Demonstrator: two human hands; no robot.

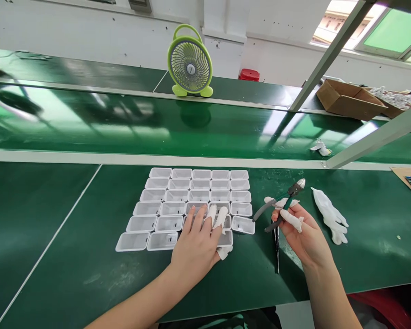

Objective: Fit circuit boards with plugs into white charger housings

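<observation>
Rows of small translucent white plastic trays (141, 224) stand side by side on the green table. My left hand (200, 237) lies palm down over the front right trays, fingers outstretched and apart. White finger covers wrap some of its fingers and its thumb, which rests at the near edge of a tray. Right of the trays, my right hand (299, 233) grips a pair of diagonal cutting pliers (287, 201), jaws pointing up and away. White covers sit on several of its fingers as well. Dark tweezers (277, 251) lie just beneath that hand.
A white glove (329, 214) lies right of my right hand. Behind the table runs a shiny green belt (133, 123), with a small white object (321, 148) on it. A green fan (191, 64) and an open cardboard box (351, 98) stand beyond. A metal post (329, 59) slants at right.
</observation>
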